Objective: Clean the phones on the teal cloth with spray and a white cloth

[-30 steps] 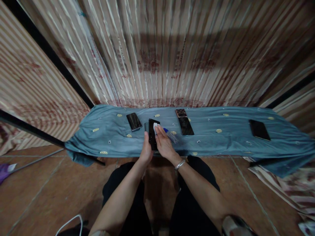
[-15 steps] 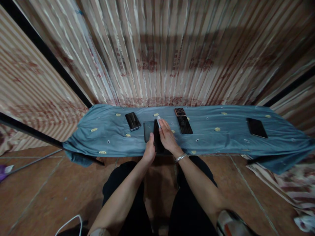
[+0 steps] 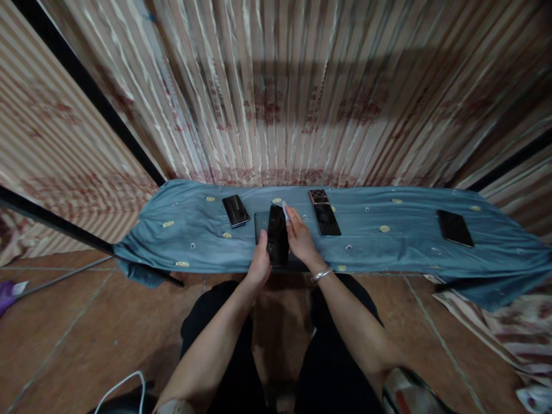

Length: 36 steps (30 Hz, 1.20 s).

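Note:
A black phone (image 3: 277, 234) stands tilted up between my hands over the blue cloth-covered bench (image 3: 388, 247). My left hand (image 3: 259, 265) grips its lower left edge. My right hand (image 3: 301, 240) is against its right side, and a small white wipe (image 3: 284, 205) shows at my fingertips near the phone's top. A flat dark rectangle (image 3: 260, 219) lies on the cloth just behind the phone, partly hidden.
Other dark phones lie on the cloth: one at the left (image 3: 235, 210), one right of centre (image 3: 326, 219) with a small folded phone (image 3: 318, 196) behind it, one far right (image 3: 454, 227). A striped curtain (image 3: 302, 92) hangs behind. A white cable (image 3: 118, 388) lies on the tiled floor.
The phone has been lifted from lying flat to tilted up between my hands. My right hand with the white wipe slid from its face to its upper right edge.

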### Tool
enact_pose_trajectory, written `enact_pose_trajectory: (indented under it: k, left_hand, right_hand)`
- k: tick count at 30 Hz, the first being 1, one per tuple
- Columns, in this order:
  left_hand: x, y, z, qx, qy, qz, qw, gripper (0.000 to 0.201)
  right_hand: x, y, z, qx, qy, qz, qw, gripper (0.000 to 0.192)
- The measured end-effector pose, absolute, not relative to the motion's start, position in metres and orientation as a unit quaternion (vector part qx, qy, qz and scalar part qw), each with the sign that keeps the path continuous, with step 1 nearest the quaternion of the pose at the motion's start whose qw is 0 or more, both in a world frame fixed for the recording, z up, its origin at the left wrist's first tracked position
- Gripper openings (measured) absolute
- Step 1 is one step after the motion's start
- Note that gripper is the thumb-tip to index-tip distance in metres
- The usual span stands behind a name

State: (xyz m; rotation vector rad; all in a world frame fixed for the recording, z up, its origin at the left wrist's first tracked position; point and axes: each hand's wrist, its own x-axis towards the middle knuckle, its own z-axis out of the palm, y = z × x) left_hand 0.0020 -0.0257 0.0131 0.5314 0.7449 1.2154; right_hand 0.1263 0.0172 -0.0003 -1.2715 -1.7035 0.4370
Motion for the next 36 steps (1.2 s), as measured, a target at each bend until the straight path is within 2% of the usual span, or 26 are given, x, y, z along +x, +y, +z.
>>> enact_pose_trajectory:
  k: [6, 14, 26, 36]
  left_hand:
    - [0.003, -0.024, 0.029, 0.209, 0.338, 0.560, 0.727, 0.052]
    - [-0.012, -0.016, 0.041, 0.157, 0.360, 0.594, 0.702, 0.055]
    - [-0.026, -0.005, 0.043, 0.110, 0.374, 0.619, 0.682, 0.054]
    - [-0.034, -0.006, 0.041, 0.153, 0.340, 0.595, 0.712, 0.075]
  right_hand:
    - [0.119, 0.006, -0.005, -0.513, -0.699, 0.187, 0.462, 0.053]
    - [0.108, -0.015, -0.006, -0.488, -0.752, 0.165, 0.411, 0.050]
    - [0.102, -0.041, 0.010, -0.465, -0.811, 0.085, 0.344, 0.048]
    - [0.099, -0.046, 0.001, -0.435, -0.826, 0.040, 0.358, 0.044]
